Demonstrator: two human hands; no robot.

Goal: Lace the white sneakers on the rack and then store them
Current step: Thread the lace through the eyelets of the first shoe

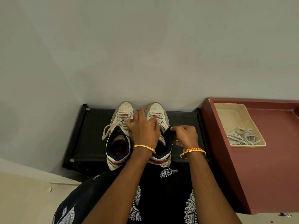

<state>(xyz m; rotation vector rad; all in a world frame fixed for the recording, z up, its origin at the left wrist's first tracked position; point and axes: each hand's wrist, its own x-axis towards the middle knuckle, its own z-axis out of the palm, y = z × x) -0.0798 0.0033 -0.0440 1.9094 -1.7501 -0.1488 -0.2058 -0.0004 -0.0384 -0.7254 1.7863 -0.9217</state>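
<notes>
Head view: I see two white sneakers side by side on the black rack [90, 136], the left sneaker [119, 135] just beside my left hand [144, 128], which reaches over the right sneaker [159, 117] with fingers curled at its laces. My right hand [186, 135] pinches the dark tongue [168, 134] at that shoe's opening, close to the left hand. Far off past my right hand, a beige tray [226, 113] with loose laces [242, 138] sits on the red worktop [267, 167].
</notes>
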